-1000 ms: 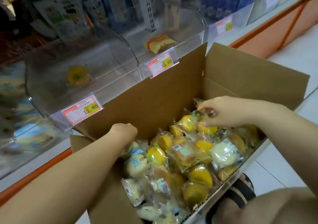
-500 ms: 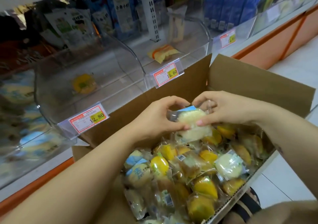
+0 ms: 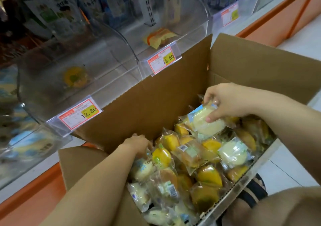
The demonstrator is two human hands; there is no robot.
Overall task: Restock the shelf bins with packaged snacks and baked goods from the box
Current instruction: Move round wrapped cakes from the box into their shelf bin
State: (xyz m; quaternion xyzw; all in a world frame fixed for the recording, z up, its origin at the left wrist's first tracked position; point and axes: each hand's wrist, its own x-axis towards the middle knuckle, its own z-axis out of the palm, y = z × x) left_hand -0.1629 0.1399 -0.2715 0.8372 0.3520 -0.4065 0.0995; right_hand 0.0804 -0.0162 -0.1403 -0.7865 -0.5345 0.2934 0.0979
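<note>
An open cardboard box (image 3: 156, 93) sits in front of me, filled with several wrapped yellow and pale cakes. My right hand (image 3: 229, 100) pinches a pale wrapped cake (image 3: 205, 121) with a blue label corner, just above the pile at the box's far right. My left hand (image 3: 139, 144) reaches down among the packets at the box's left wall; its fingers are hidden, so its hold cannot be told. Behind the box are clear shelf bins: one bin (image 3: 73, 87) holds a single yellow cake (image 3: 74, 78), another bin (image 3: 173, 40) an orange-yellow packet (image 3: 159, 37).
Price tags reading 12.80 (image 3: 80, 113) and 15.60 (image 3: 163, 60) hang on the bin fronts. Bagged snacks fill the shelf above. An orange shelf base (image 3: 278, 22) runs to the right beside white floor tiles. My sandalled foot (image 3: 251, 191) is beside the box.
Both hands held the pale cake together half a second ago. Now my left hand has let go and dropped into the box's left side, while my right hand keeps the cake.
</note>
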